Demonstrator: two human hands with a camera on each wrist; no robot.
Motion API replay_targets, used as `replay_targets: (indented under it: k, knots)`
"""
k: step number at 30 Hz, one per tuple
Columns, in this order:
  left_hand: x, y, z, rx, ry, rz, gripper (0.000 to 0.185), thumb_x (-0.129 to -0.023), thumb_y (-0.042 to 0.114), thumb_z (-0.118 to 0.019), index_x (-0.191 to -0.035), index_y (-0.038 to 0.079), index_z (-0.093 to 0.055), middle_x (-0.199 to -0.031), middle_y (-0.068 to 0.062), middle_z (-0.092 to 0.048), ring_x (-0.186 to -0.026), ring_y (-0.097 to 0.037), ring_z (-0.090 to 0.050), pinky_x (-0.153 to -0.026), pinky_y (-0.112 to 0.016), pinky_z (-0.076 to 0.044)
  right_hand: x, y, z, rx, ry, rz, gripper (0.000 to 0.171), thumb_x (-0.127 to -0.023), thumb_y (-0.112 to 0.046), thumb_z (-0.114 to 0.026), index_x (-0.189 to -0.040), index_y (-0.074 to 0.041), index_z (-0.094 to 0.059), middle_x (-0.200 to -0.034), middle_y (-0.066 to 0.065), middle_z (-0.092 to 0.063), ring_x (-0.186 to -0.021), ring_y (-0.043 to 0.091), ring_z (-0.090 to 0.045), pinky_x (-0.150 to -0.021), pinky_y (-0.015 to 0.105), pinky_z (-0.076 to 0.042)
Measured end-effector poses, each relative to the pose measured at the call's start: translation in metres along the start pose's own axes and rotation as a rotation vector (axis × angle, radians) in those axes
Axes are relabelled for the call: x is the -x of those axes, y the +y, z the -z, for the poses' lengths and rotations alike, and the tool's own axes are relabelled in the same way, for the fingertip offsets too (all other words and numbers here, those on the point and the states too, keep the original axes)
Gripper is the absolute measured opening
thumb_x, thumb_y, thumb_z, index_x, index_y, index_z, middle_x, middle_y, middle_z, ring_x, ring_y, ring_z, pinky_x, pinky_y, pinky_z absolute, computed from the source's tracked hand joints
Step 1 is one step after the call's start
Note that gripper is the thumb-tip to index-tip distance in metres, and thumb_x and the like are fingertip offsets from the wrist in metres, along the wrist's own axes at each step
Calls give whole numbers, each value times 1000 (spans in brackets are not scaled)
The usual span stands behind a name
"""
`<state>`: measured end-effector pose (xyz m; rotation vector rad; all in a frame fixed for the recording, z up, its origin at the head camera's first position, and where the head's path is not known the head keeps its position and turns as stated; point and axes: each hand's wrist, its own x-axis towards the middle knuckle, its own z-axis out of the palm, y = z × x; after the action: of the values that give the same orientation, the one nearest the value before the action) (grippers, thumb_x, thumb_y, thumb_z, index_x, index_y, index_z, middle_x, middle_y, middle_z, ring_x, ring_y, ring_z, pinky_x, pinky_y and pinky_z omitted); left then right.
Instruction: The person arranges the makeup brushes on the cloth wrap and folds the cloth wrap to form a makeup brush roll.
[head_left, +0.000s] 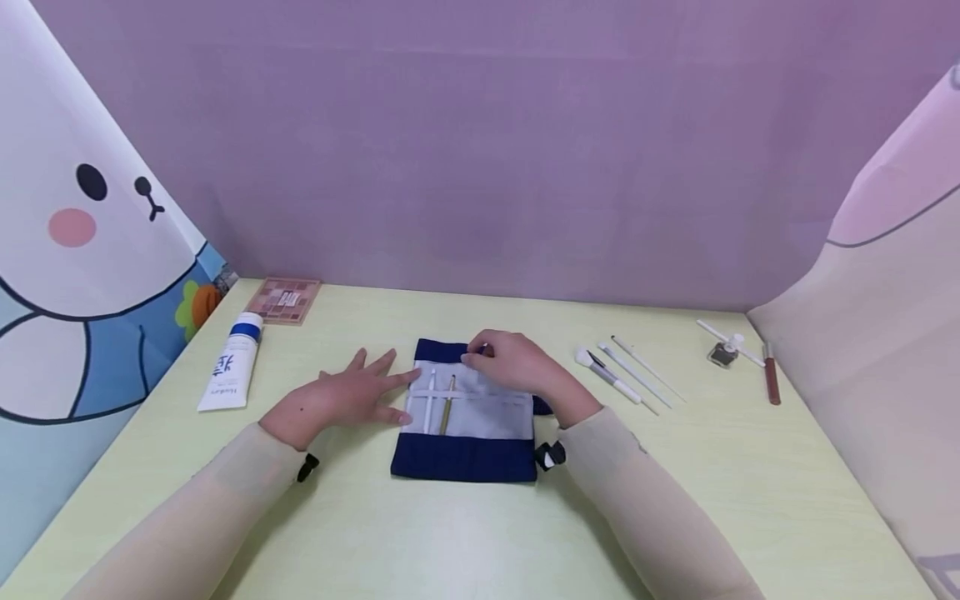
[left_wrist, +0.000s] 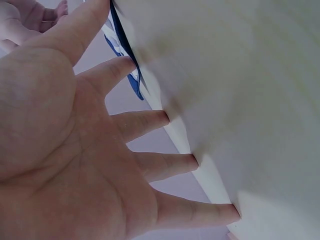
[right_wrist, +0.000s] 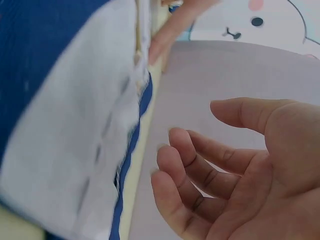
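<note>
Brush roll (head_left: 465,417) lies open at desk (head_left: 750,467) centre; two brushes (head_left: 438,404) slotted; left hand (head_left: 341,400) spread flat beside it; right hand (head_left: 510,362) loosely curled, empty, above its far edge; loose brushes (head_left: 626,375) near right edge remain.

The pale yellow surface (head_left: 420,542) holds a blue and grey pouch (head_left: 465,454) in the middle. Far left lie a white tube (head_left: 228,375) and a pink palette (head_left: 285,300) — far right lie thin white brushes (head_left: 630,375), a tiny pot (head_left: 723,352) and a brown stick (head_left: 771,379).
</note>
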<state>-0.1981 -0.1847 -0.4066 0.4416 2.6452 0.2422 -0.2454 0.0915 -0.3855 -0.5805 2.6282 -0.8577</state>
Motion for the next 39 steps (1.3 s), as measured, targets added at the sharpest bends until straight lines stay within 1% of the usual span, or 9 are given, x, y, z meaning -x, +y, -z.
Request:
replay_targets:
  k: [6,9,15,18,21,26,30,35,39]
  knots:
    - [2,0,0,13,-2,-1,85,-99,66,-62,-170,35,-28,-181,-22,-5,-158,-69,-1,-100,-101,-16,7,14,18,-58,-2,-19,36,-110,-45,-58,-135,-22,-70,-120,3,-73,-103,21,-68,-88,40,-56]
    - [3,0,0,19,-2,-6,85,-99,66,-63,-170,34,-28,-180,-23,-6,-158,-70,-1,-99,-101,-16,11,21,28,-73,7,-20,37,-110,-45,-57,-135,-22,-70,-119,5,-74,-103,23,-70,-87,40,-56]
    - [6,-1,0,18,2,-7,85,-99,65,-63,-170,35,-28,-180,-23,-6,-158,-70,-2,-98,-101,-17,23,37,51,-134,43,-17,43,-110,-44,-56,-141,-16,-67,-127,14,-73,-111,34,-73,-94,42,-60]
    - [7,-2,-1,21,3,-13,84,-99,64,-63,-170,34,-28,-180,-24,-6,-157,-71,-2,-98,-102,-17,28,48,62,-188,61,-42,43,-111,-42,-56,-142,-13,-65,-130,18,-71,-117,39,-71,-98,43,-62]
    - [6,-3,-1,23,3,-14,84,-100,64,-63,-170,34,-28,-180,-23,-6,-158,-70,-2,-99,-101,-17,34,62,71,-188,97,-75,42,-111,-41,-56,-141,-13,-65,-128,19,-70,-117,41,-70,-97,44,-61]
    - [5,-3,-1,21,4,-20,85,-99,65,-63,-170,35,-28,-181,-23,-6,-158,-70,-2,-98,-101,-17,40,88,81,-122,155,-113,42,-110,-38,-58,-140,-9,-66,-126,18,-69,-109,37,-73,-89,37,-60]
    - [5,-2,0,19,0,-24,85,-100,64,-63,-170,35,-28,-181,-23,-5,-158,-70,-2,-98,-101,-18,45,109,83,-100,160,-151,43,-109,-33,-59,-142,-6,-65,-125,17,-66,-102,29,-70,-83,30,-55]
    - [4,0,1,14,2,-28,84,-100,64,-63,-170,33,-28,-180,-24,-6,-157,-70,-2,-97,-102,-18,50,131,83,-123,135,-183,42,-109,-23,-57,-145,-2,-61,-126,19,-65,-99,25,-68,-81,30,-56]
    - [4,0,1,10,3,-31,85,-100,64,-62,-171,33,-27,-180,-24,-6,-157,-70,-3,-97,-102,-19,53,141,82,-135,122,-209,41,-109,-22,-57,-145,-4,-60,-126,18,-65,-99,25,-67,-83,31,-54]
